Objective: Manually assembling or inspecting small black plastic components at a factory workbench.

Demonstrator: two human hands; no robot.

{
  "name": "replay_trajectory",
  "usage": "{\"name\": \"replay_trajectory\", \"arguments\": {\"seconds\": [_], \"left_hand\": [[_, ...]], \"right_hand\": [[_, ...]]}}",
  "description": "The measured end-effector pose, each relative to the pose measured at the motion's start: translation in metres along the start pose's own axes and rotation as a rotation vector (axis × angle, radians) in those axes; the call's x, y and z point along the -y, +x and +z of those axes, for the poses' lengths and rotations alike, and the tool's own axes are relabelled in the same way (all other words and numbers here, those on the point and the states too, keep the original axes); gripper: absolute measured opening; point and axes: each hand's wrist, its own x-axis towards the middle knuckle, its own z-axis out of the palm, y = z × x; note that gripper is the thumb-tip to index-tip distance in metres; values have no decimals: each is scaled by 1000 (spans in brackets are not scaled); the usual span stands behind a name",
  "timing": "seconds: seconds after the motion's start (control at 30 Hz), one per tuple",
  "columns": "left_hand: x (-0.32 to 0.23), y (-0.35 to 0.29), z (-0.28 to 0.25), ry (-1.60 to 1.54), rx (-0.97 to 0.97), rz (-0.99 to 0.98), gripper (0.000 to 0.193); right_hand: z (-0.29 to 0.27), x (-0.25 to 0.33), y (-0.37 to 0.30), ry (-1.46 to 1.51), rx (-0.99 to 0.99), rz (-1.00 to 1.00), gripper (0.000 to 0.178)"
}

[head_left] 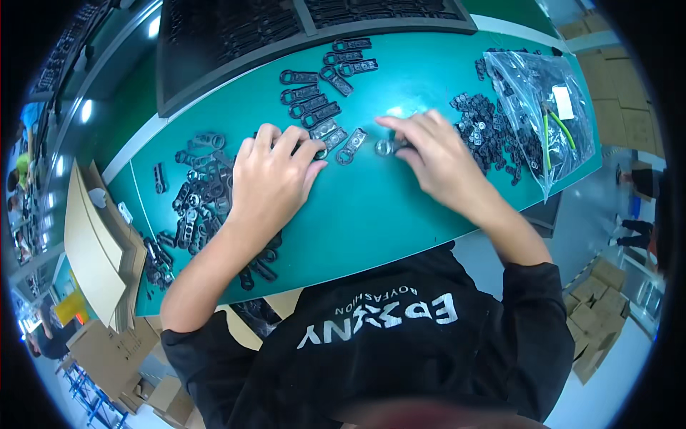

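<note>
My left hand (275, 175) rests on the table with its fingers bent. Its thumb and index finger close round the ring end of a black ring-ended part (333, 141) at the near end of a row. Beside that lies another black ring-ended part (351, 146), apart from both hands. Held between the thumb and fingers of my right hand (444, 157), just above the table, is a small dark part with a shiny round end (385, 147); the fingers cover the rest of it. Several similar parts (309, 106) lie in a slanting row beyond my left hand.
A loose heap of black parts (191, 214) spreads left of my left forearm. Small black pieces (477, 121) are piled at the right, beside a clear plastic bag (525, 79) with green-handled cutters (547, 139) on it. A dark tray (236, 43) borders the green table's (357, 229) far side. Cardboard sheets (93, 243) stand at the left.
</note>
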Motion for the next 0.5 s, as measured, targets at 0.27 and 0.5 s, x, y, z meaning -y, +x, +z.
{"name": "replay_trajectory", "arguments": {"seconds": [0.27,0.5], "left_hand": [[4,-5,5,15,-67,-71,28],[8,-23,-4,115,-45,-151,33]], "right_hand": [[2,-47,55,77,112,-242,60],[6,-42,69,109,242,-336,61]]}}
